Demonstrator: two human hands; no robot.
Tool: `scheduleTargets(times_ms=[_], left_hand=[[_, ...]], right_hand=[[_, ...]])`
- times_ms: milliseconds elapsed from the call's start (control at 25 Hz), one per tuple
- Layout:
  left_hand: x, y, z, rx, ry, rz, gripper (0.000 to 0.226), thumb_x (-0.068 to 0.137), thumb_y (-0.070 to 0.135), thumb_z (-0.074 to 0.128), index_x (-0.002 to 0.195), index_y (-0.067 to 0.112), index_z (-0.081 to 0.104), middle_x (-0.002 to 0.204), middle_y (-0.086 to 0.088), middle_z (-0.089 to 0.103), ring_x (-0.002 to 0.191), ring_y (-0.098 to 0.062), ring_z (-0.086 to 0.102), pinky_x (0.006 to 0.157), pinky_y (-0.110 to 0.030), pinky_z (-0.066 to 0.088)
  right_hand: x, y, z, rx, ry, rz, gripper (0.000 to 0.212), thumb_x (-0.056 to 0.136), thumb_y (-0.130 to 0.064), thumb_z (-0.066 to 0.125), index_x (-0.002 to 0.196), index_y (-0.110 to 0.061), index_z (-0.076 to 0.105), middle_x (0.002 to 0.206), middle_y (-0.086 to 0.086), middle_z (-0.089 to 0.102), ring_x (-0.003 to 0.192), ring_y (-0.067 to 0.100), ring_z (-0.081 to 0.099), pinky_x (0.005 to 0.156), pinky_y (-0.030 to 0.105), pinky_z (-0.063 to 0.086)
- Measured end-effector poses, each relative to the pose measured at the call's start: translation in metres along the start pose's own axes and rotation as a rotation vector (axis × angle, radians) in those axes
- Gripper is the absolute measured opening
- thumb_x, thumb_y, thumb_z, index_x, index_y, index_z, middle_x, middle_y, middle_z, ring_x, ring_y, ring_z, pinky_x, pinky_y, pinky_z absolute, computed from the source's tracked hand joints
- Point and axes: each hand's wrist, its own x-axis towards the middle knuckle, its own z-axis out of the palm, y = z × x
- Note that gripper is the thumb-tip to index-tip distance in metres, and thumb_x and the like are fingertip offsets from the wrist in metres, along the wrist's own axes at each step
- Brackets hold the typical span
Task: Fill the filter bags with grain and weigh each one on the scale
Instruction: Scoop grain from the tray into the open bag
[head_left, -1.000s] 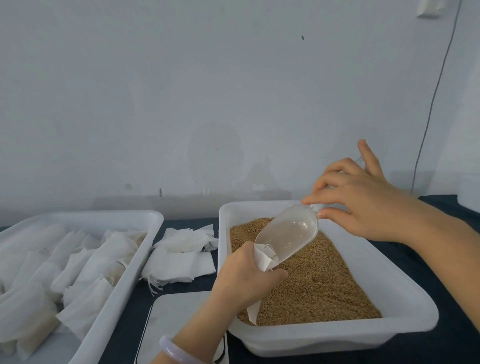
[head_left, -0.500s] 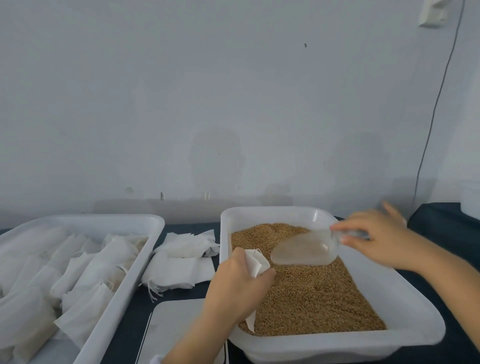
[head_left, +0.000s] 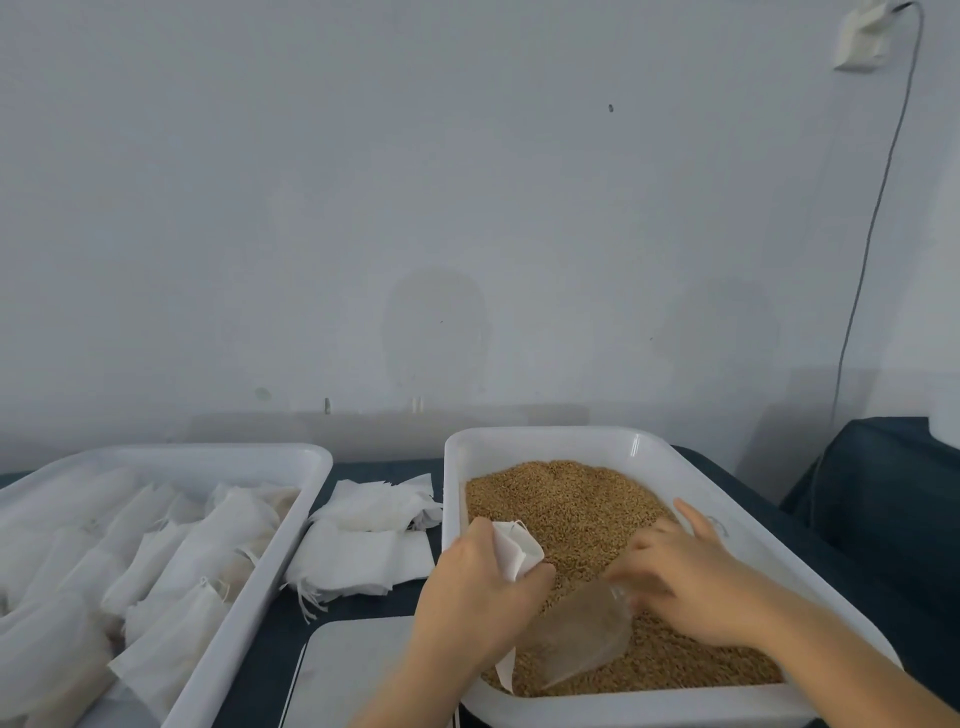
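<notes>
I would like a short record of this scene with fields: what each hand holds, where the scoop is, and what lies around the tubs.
left hand: holds a filter bag over the grain tub
right hand: grips the scoop; blurred
scoop: low, on the grain
scale: left of the grain tub, near edge
left tub: holds white bags
loose bags: piled on the table between the tubs
</notes>
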Motion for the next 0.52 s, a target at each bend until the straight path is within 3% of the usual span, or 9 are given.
scheduleTargets(times_ms=[120, 240, 360, 520], left_hand=[[0.0, 0.0, 0.0, 0.011, -0.004, 0.012, 0.027, 0.079, 0.045, 0.057, 0.079, 0.025, 0.039, 0.083, 0.008, 0.054, 0.079, -0.012, 0.052, 0.058, -0.025, 0.039], [0.002, 0.001, -0.003, 0.008, 0.006, 0.043, 0.029, 0.079, 0.044, 0.058, 0.077, 0.026, 0.036, 0.078, 0.01, 0.052, 0.08, -0.014, 0.052, 0.065, -0.028, 0.043], [0.001, 0.0, -0.004, 0.054, -0.005, 0.079, 0.031, 0.081, 0.043, 0.059, 0.075, 0.028, 0.033, 0.073, 0.013, 0.05, 0.068, -0.004, 0.048, 0.088, -0.035, 0.041], [0.0, -0.002, -0.003, 0.057, -0.022, 0.052, 0.031, 0.079, 0.046, 0.057, 0.076, 0.028, 0.034, 0.075, 0.014, 0.05, 0.071, -0.007, 0.048, 0.077, -0.032, 0.037]], right_hand=[[-0.002, 0.004, 0.001, 0.13, -0.028, 0.025, 0.02, 0.09, -0.044, 0.054, 0.094, -0.064, 0.054, 0.096, -0.038, 0.05, 0.107, -0.019, 0.035, 0.115, 0.041, -0.01], [-0.003, 0.005, -0.003, 0.264, -0.036, 0.035, 0.026, 0.088, -0.046, 0.057, 0.081, -0.071, 0.052, 0.095, -0.048, 0.051, 0.101, -0.025, 0.037, 0.114, 0.041, -0.003], [-0.005, 0.006, -0.008, 0.299, -0.043, 0.06, 0.019, 0.088, -0.045, 0.057, 0.086, -0.063, 0.054, 0.098, -0.043, 0.055, 0.103, -0.021, 0.042, 0.117, 0.043, 0.003], [-0.011, 0.01, -0.018, 0.364, -0.005, 0.076, 0.017, 0.087, -0.041, 0.059, 0.1, -0.053, 0.057, 0.103, -0.035, 0.059, 0.106, -0.013, 0.05, 0.114, 0.048, 0.022]])
